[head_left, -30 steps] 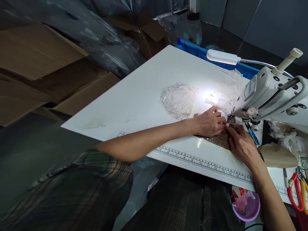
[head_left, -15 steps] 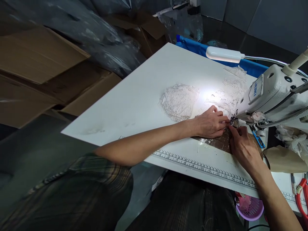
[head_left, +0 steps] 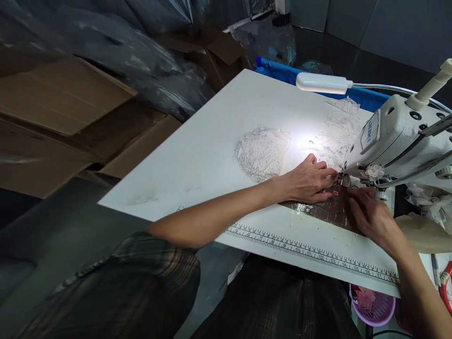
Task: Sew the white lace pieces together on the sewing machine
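At the sewing machine point(head_left: 399, 136), my left hand point(head_left: 310, 179) is closed with bent fingers on white lace point(head_left: 328, 153), its fingertips beside the presser foot point(head_left: 343, 181). Much of the lace under that hand is hidden. My right hand point(head_left: 374, 212) lies just right of the presser foot with its fingers curled. What it holds, if anything, is hidden. A brown plate point(head_left: 339, 212) shows between the hands, with a small red mark point(head_left: 335, 192) on it. Left of my left hand rests a rounded pile of white lace point(head_left: 263, 150).
A white lamp point(head_left: 323, 83) lights the white table point(head_left: 197, 160), which has a ruler strip point(head_left: 300, 249) along its front. Cardboard boxes point(head_left: 63, 94) stand at left. A purple basket point(head_left: 374, 310) sits below the table edge; red-handled pliers point(head_left: 445, 282) lie at far right.
My right hand has moved right, away from the presser foot, and now covers the spot where blue thread snips lay in view. My left hand stays at the lace. The view has shifted slightly.
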The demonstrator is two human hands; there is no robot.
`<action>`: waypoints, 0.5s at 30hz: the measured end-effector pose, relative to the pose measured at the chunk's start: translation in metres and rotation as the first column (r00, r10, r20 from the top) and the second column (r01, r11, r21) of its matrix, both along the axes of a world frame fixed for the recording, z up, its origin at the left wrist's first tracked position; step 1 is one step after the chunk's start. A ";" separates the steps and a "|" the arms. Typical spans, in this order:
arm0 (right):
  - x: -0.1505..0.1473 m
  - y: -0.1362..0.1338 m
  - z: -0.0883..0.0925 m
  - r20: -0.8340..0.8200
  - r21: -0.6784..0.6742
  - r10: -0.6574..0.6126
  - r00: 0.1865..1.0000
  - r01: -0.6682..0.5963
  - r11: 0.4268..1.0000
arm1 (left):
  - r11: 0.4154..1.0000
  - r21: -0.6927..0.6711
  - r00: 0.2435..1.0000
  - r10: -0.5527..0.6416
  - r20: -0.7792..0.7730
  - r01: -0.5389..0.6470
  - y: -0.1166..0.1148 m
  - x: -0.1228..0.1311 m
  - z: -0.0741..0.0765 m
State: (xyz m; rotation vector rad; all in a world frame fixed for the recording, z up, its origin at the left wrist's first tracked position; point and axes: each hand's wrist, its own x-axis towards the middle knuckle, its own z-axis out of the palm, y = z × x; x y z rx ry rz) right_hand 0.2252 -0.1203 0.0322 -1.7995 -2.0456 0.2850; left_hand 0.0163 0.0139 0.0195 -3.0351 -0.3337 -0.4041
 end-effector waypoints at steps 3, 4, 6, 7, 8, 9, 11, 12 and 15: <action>0.015 0.010 0.000 -0.145 -0.064 -0.085 0.986 0.076 0.995 | 0.999 0.036 1.000 -0.009 0.003 0.009 0.001 0.000 0.000; 0.018 0.014 0.000 -0.171 -0.082 -0.115 0.978 0.103 0.991 | 0.999 0.044 1.000 -0.010 0.005 0.010 0.002 0.000 0.000; 0.020 0.018 -0.001 -0.197 -0.098 -0.145 0.970 0.128 0.987 | 0.999 0.047 1.000 -0.008 0.011 0.008 0.002 0.000 -0.001; 0.020 0.019 -0.001 -0.203 -0.095 -0.148 0.968 0.131 0.987 | 0.999 0.042 1.000 -0.006 0.016 0.005 0.002 0.000 -0.001; 0.019 0.018 -0.002 -0.208 -0.089 -0.150 0.966 0.134 0.987 | 0.999 0.035 1.000 -0.003 0.020 0.002 0.002 0.000 -0.002; 0.019 0.016 -0.002 -0.211 -0.083 -0.154 0.965 0.139 0.987 | 1.000 0.028 1.000 0.000 0.026 -0.001 0.002 0.000 -0.003; 0.017 0.007 -0.004 -0.217 -0.075 -0.173 0.961 0.160 0.984 | 1.000 0.014 0.999 0.010 0.034 -0.010 0.002 0.000 -0.005; 0.017 0.002 -0.006 -0.224 -0.069 -0.187 0.957 0.175 0.982 | 1.000 0.008 0.999 0.015 0.038 -0.016 0.002 0.001 -0.007; 0.016 -0.013 -0.017 -0.250 -0.009 -0.211 0.945 0.215 0.977 | 0.999 -0.006 0.997 0.035 0.062 -0.035 0.000 0.001 -0.012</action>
